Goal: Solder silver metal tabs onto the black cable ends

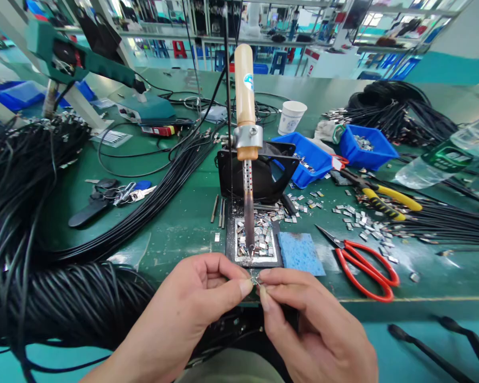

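My left hand (195, 303) and my right hand (307, 324) meet at the table's near edge, both pinched on a small metal connector piece (256, 278) held between the fingertips. Just beyond them stands a soldering iron (246, 154) with a wooden handle, clamped upright, its tip down in a metal tray (239, 255) holding several small metal pieces. A blue sponge (300, 253) lies right of the tray. What hangs from the connector below my hands is hidden.
Thick bundles of black cable (32, 229) fill the left side and the far right. Red-handled scissors (367, 266) and yellow-handled pliers (383, 199) lie on the right. Blue bins (367, 146) of metal parts, a paper cup (290, 117), a plastic bottle (443, 157) and keys (115, 194) sit further back.
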The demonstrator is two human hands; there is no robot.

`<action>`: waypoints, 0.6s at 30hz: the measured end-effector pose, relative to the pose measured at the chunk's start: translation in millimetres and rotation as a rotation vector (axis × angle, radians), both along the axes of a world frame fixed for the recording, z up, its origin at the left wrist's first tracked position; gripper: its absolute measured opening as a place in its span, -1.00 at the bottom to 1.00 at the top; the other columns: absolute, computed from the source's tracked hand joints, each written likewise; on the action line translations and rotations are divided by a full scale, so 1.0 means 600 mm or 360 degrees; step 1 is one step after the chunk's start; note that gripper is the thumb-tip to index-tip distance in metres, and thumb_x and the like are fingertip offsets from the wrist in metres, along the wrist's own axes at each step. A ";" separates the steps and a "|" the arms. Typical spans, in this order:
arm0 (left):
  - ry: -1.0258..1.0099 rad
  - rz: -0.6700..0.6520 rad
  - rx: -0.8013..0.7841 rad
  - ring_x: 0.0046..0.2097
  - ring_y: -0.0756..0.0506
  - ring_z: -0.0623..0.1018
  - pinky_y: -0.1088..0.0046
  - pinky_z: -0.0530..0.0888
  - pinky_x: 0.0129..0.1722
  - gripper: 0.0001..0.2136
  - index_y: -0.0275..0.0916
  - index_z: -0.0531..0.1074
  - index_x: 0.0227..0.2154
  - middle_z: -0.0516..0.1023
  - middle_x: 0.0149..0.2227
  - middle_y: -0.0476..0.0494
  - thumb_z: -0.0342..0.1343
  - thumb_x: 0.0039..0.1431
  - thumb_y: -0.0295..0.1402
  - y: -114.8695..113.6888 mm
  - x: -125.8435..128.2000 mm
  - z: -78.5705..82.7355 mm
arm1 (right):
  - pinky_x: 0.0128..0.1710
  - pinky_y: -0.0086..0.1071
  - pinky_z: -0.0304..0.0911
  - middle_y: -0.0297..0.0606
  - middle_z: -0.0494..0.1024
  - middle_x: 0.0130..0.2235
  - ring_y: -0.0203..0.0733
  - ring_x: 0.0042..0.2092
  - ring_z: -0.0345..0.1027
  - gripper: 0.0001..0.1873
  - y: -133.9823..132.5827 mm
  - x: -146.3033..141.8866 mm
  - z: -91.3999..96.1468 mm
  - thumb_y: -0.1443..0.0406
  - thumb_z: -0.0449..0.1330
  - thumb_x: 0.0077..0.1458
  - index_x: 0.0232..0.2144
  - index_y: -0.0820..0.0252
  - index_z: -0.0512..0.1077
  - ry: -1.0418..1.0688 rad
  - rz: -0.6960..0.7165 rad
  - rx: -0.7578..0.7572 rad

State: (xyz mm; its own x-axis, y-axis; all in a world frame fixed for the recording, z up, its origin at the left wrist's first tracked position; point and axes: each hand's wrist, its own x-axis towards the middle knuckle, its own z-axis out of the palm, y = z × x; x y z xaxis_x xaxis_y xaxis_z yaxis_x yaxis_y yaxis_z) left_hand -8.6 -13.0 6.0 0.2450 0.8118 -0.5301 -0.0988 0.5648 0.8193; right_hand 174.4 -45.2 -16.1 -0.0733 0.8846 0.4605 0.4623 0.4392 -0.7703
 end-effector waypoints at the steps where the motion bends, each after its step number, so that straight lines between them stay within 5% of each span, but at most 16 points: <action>1: 0.0002 0.0013 -0.0021 -0.49 0.05 0.13 0.52 0.13 -0.48 -0.79 -0.25 0.56 -0.42 0.29 -0.59 0.16 0.39 0.15 -0.23 0.000 0.000 0.001 | -0.19 -0.37 0.60 -0.23 0.70 -0.17 -0.16 -0.17 0.64 -0.75 0.000 0.000 -0.001 0.54 0.31 0.11 -0.24 0.11 0.53 -0.0018 0.0007 0.0031; 18: 0.0000 0.0114 -0.0066 -0.51 0.03 -0.01 0.47 0.00 -0.54 -0.75 -0.26 0.49 -0.47 0.11 -0.61 0.19 0.35 0.14 -0.21 0.007 0.014 0.003 | -0.06 -0.57 0.52 -0.24 0.69 -0.16 -0.32 -0.14 0.62 -0.76 0.009 0.000 -0.004 0.59 0.30 0.09 -0.26 0.21 0.54 -0.0031 0.0008 0.0104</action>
